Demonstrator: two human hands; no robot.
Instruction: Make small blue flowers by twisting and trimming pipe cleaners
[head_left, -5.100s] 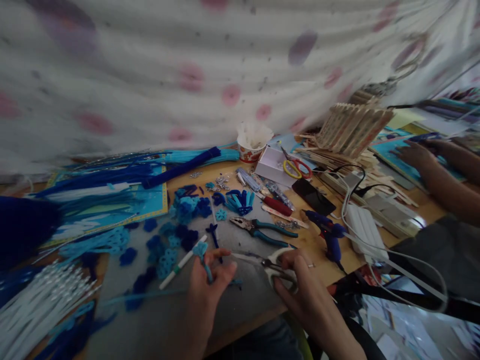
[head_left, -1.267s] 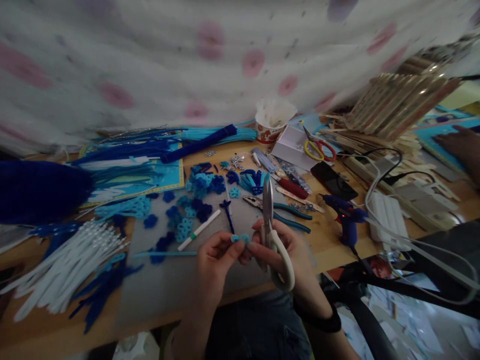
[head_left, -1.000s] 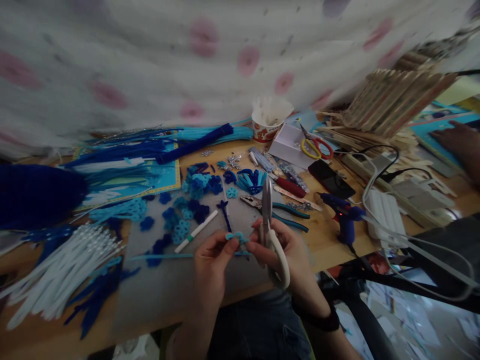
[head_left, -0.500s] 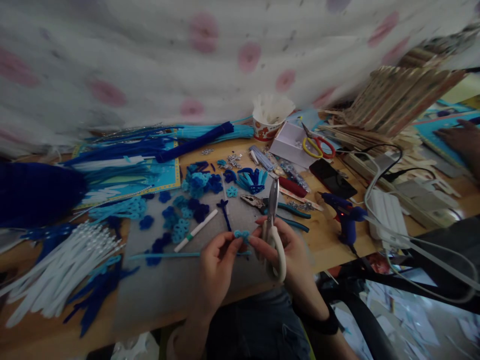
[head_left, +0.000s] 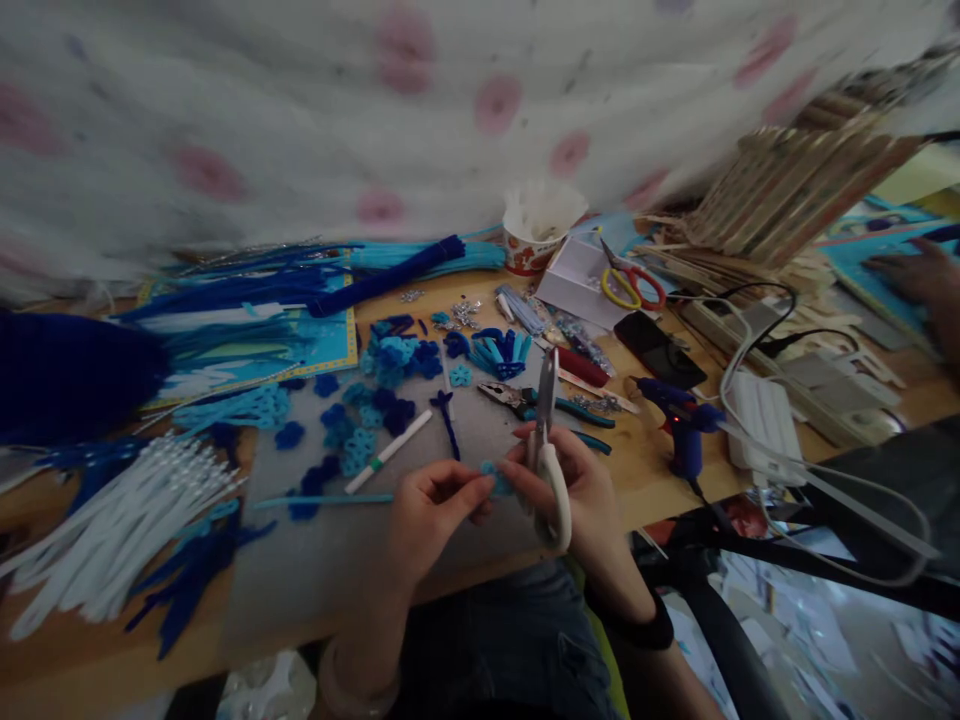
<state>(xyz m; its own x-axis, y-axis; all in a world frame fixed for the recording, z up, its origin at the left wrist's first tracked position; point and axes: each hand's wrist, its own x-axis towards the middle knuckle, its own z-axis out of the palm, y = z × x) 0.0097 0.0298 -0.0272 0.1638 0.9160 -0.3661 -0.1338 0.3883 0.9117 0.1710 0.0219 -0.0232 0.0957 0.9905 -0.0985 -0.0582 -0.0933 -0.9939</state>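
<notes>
My left hand point(head_left: 435, 510) pinches a small light-blue pipe-cleaner piece point(head_left: 491, 472) between thumb and fingertips. On the piece's other side are the fingertips of my right hand point(head_left: 574, 485), which also keeps hold of white-handled scissors point(head_left: 553, 490), blades pointing up and away. Much of the blue piece is hidden by my fingers. Under my hands lies a grey mat point(head_left: 315, 570). A light-blue pipe cleaner point(head_left: 322, 500) runs along it to my left hand. Beyond are a white marker point(head_left: 388, 452), a dark-blue pipe-cleaner stem point(head_left: 448, 425) and light-blue looped flowers point(head_left: 358, 452).
Pliers point(head_left: 517, 398) lie beyond my right hand. Farther right are a phone point(head_left: 660, 350), a blue glue gun point(head_left: 684, 420) with its light on, and cables. White pipe-cleaner loops point(head_left: 112, 540) are heaped at left. Another person's hand point(head_left: 911, 272) rests at far right.
My left fingers have shifted slightly right and closed further over the light-blue piece, so less of it shows. The scissors stay in my right hand. The view has moved slightly.
</notes>
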